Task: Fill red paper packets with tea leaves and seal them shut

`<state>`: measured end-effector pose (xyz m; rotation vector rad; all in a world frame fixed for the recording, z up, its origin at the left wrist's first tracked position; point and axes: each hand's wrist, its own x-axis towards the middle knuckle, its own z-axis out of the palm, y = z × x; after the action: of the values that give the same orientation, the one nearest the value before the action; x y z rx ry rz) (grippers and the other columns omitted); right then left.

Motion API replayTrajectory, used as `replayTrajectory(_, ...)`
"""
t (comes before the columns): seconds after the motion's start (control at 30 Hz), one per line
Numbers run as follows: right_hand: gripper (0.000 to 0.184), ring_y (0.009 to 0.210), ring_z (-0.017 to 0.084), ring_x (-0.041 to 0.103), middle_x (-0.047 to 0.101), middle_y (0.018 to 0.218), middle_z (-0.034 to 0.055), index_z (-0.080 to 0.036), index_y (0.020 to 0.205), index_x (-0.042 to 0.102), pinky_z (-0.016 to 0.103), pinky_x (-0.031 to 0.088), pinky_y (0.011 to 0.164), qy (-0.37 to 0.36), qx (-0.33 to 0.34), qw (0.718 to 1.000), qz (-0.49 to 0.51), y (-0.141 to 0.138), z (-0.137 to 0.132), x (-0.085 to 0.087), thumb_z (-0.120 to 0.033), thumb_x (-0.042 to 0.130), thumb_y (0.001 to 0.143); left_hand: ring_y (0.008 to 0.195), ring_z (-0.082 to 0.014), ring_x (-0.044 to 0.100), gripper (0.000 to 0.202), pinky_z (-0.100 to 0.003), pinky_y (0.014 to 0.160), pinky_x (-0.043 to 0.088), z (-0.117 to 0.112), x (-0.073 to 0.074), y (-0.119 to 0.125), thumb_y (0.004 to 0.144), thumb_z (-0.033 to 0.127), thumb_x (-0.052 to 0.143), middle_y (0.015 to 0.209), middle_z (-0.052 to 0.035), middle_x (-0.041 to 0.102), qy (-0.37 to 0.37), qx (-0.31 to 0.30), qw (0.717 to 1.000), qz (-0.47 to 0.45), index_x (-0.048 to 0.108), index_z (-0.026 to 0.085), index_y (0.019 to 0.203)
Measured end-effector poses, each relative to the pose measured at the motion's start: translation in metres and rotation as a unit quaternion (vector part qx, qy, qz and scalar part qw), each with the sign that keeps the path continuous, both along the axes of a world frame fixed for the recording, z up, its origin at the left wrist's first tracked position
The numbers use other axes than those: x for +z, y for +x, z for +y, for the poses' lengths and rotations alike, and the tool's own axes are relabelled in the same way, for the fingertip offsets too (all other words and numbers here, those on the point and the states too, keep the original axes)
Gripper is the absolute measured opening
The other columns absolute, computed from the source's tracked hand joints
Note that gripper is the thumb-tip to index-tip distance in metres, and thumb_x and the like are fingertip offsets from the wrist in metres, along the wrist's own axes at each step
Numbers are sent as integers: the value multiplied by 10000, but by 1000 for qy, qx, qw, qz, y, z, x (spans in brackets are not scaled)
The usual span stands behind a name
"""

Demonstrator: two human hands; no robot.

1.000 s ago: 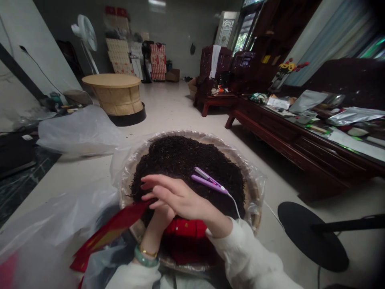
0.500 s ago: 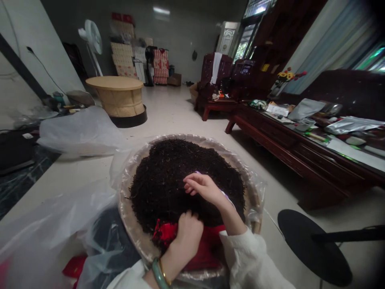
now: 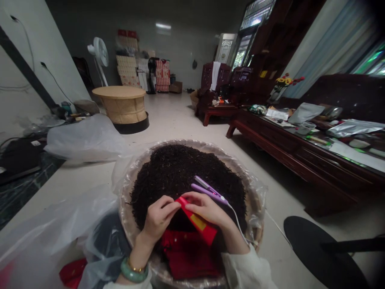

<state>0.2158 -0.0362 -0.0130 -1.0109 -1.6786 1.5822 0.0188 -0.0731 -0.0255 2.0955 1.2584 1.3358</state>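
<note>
My left hand [image 3: 159, 216] and my right hand [image 3: 207, 206] pinch the top edge of a small red packet [image 3: 200, 224] with a gold patch. It hangs tilted over a large round basket [image 3: 128, 228] lined with clear plastic. Dark, dry loose tea leaves [image 3: 180, 168] are heaped in the basket. Just beyond my right hand, a purple mini hair straightener [image 3: 210, 192] rests on the leaves, its jaws apart and a white cord trailing. Below my hands, more red packets [image 3: 192, 261] lie at the basket's near side. A green bangle circles my left wrist.
Left of the basket are a plastic-lined dark bin [image 3: 110, 237] and clear plastic bags [image 3: 84, 138]. A round black stand base [image 3: 319, 249] stands to the right. Beyond are a woven drum-shaped table [image 3: 120, 104] and a long dark wooden table [image 3: 279, 148] with clutter.
My left hand has risen from the red packets and now grips one together with my right hand. My right hand has lowered, uncovering the purple straightener. The view has tilted slightly.
</note>
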Motion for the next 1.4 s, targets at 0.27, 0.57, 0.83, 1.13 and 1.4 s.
replayTrajectory(0.27,353,899,196,634,660,1042,63,-224,1151,591,348,525,810,168,-136,976,0,-32,-3,-36,-211,598,798,812,-238,711,550,-334,714,581,-3,-39,23,684,400,682,910,-105,749,-271,113,904,-312,612,130,1159)
replayTrajectory(0.57,326,1009,219,532,595,1059,112,-206,1186,573,415,492,870,560,-198,788,-159,-36,-7,-36,-127,521,874,846,-275,714,430,-372,787,575,1,-45,19,626,389,710,938,-121,747,-247,157,895,-336,708,138,975)
replayTrajectory(0.83,79,728,168,481,562,771,59,-177,833,621,290,467,593,590,-208,767,-143,-41,-11,-29,-126,565,853,824,-245,701,382,-336,758,566,-2,-32,15,693,452,642,868,-78,757,-288,62,911,-288,744,152,906)
replayTrajectory(1.13,161,804,170,566,689,857,46,-193,996,576,360,442,745,598,-122,786,-100,-39,-10,-23,-98,499,892,588,-164,616,467,-276,589,502,-5,-17,6,637,553,695,665,-31,705,-416,-9,833,-365,731,123,816)
replayTrajectory(1.4,161,810,164,566,680,829,50,-174,951,600,318,395,719,541,-29,833,-111,-34,-16,-19,-107,463,901,560,-137,587,346,-229,549,466,-3,-13,0,595,482,733,586,1,660,-408,18,841,-355,667,148,660)
